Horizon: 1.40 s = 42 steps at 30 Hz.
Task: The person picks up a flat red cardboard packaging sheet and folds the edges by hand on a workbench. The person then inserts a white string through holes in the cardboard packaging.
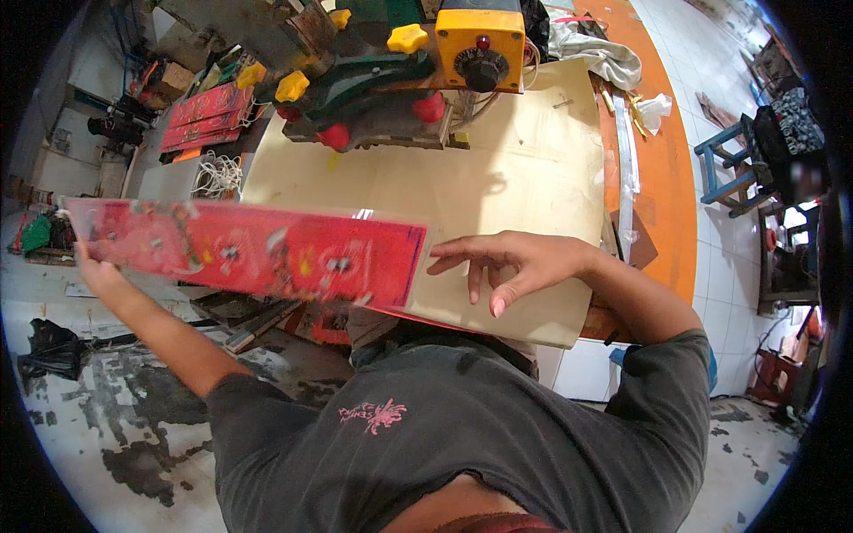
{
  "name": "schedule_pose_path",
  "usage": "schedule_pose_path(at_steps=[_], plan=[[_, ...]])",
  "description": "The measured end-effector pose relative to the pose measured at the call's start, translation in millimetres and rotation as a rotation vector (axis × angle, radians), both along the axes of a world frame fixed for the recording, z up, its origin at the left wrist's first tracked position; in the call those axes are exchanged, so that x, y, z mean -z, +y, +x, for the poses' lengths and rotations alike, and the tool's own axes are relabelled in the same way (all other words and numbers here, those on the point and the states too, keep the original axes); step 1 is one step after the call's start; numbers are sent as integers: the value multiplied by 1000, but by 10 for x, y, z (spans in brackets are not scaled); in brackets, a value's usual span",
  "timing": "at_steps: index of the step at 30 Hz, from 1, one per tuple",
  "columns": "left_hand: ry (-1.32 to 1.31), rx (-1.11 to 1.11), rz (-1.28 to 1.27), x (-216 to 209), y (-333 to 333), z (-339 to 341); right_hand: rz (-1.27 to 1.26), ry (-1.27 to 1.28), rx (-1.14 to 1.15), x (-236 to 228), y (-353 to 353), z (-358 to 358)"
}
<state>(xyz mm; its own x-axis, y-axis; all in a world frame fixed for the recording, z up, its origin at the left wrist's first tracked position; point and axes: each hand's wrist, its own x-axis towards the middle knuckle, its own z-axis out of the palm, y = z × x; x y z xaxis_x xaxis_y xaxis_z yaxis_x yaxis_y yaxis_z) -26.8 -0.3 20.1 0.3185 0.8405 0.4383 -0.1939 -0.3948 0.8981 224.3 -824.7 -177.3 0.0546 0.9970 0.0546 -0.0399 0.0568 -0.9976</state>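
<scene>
A long red printed strip (240, 253) with colourful patterns stretches across the front left, smeared by motion. At its far left end my left hand (99, 274) grips the lower corner; some of the fingers are hidden behind it. Just beyond the strip's right end is my right hand (511, 266), palm down with its fingers apart and nothing in them. Beneath that hand lies a large cream sheet (542, 195) covering the work table. The strip hangs partly over the sheet's left side.
At the back stands a dark green machine (373, 84) with yellow star knobs, red feet and a yellow control box (480, 49). More red printed pieces (206, 117) lie back left beside white cord (216, 175). A metal ruler (625, 169) lies on the right; a blue stool (730, 167) stands beyond.
</scene>
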Motion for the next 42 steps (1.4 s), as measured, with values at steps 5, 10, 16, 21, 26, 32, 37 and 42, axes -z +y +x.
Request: schedule_pose_path(at_steps=[5,10,16,21,26,32,37,42], plan=[[-195,-26,-285,1282,-631,519,8,104,119,62,34,-46],[-88,-165,-154,2070,-532,-89,-102,155,208,116,64,30],[-153,-131,-327,2361,-1170,-328,-96,222,298,153,28,26],[-187,-226,-451,2513,-1482,-551,-97,284,272,85,8,52],[286,-600,209,2237,-2450,-271,-104,347,253,80,-16,71],[549,399,569,1705,-4216,606,-192,328,214,103,-1,51],[712,936,946,1694,-5508,1055,-261,326,196,137,0,67],[696,954,909,1845,-5655,1198,-331,287,289,97,4,90]])
